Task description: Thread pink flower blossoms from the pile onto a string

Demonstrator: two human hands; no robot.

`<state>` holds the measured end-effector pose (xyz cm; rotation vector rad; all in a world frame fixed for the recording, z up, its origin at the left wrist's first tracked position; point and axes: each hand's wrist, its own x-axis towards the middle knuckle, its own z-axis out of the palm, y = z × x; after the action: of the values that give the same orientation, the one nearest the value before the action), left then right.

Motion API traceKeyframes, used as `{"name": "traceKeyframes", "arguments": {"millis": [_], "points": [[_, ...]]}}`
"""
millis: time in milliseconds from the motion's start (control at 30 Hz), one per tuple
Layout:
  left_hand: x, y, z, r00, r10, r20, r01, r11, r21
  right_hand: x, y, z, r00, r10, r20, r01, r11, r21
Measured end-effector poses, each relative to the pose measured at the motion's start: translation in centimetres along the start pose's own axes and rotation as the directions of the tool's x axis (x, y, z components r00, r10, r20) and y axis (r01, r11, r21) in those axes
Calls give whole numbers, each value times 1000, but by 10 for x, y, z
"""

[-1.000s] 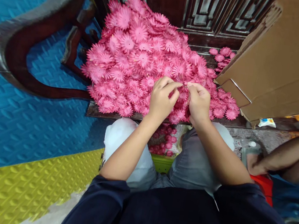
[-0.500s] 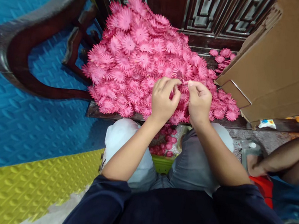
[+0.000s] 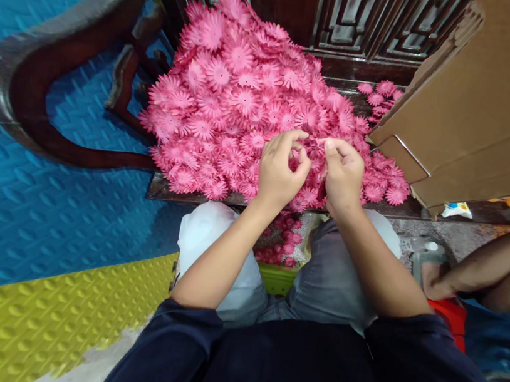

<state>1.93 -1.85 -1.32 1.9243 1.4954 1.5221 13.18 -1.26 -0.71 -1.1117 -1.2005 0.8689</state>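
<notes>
A large heap of pink artificial flowers (image 3: 230, 99) with narrow petals lies on a dark wooden seat (image 3: 174, 191). My left hand (image 3: 283, 168) is over the heap's front part, fingers curled round and thumb bent toward them; whatever its fingertips hold is too small to make out. Beside it, my right hand (image 3: 345, 177) pinches a small pink flower piece (image 3: 321, 141) between thumb and forefinger. This piece juts toward my left fingertips, and I cannot tell whether they touch it. Its outline blends into the flowers behind.
A curved wooden armrest (image 3: 9, 80) stands at left and a carved backrest (image 3: 350, 15) behind the heap. At right leans a big cardboard box (image 3: 485, 103). Below, between my knees, is a green container (image 3: 277, 277) by more pink flowers. Another person's bare leg (image 3: 505, 264) is at right.
The fingers of my left hand have parted slightly, with the thumb lower from the forefinger. My right hand has shifted a little to the right, still pinching.
</notes>
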Motion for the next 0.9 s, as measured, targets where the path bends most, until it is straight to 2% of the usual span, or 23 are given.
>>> {"name": "traceKeyframes", "arguments": {"millis": [200, 367, 533, 700, 900], "points": [[3, 0, -1, 997, -53, 59, 57, 996, -68, 0, -2, 0, 994, 99, 47, -103, 992, 76], [4, -3, -3, 990, -115, 79, 127, 979, -161, 0, -3, -2, 989, 113, 91, -118, 992, 48], [7, -2, -5, 975, -159, 156, 201, 932, -301, 0, 0, -3, 987, 120, 104, -124, 992, 30], [9, -2, -7, 923, -255, 288, 360, 838, -410, 3, 6, -4, 983, 115, 141, -123, 991, 51], [10, -5, -7, 868, -308, 389, 481, 714, -508, 5, 10, -5, 990, 63, 126, -65, 998, 13]]}}
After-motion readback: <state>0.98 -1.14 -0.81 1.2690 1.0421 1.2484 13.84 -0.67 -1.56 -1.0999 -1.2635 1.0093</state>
